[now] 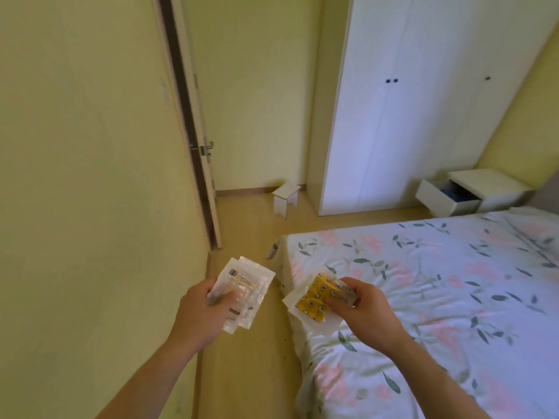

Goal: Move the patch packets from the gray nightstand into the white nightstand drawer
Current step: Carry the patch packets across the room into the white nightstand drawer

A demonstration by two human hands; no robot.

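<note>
Fingers (222,297) of the left hand (201,313) were curled w/ thumb on top, pinching a fanned stack of clear patch packets (246,290) by its near edge; stack was held over the wooden floor (251,358), just left of the bed corner, approx level w/ the other hand. Right hand (360,309) had its fingers and thumb closed on a second bunch, incl. a yellow-patterned packet (313,299) in a white-edged wrapper, held above the edge of the bed (423,282). Two bunches were near each other but apart, not touching. Both forearms reached in from the bottom of the view, bare. Bed had a white sheet w/ pink flowers and green leaves, filling the lower right. White nightstand (490,184) stood at the far right beyond the bed, beside the white wardrobe (408,101), well apart from both hands; its drawer (444,198) was pulled out toward the wardrobe, w/ sth blue inside, too small to tell what. Small white stool (286,198) sat on the floor left of the wardrobe, near the back wall. Door (193,131) on the left stood ajar w/ a metal handle showing. Walls were pale yellow.
</note>
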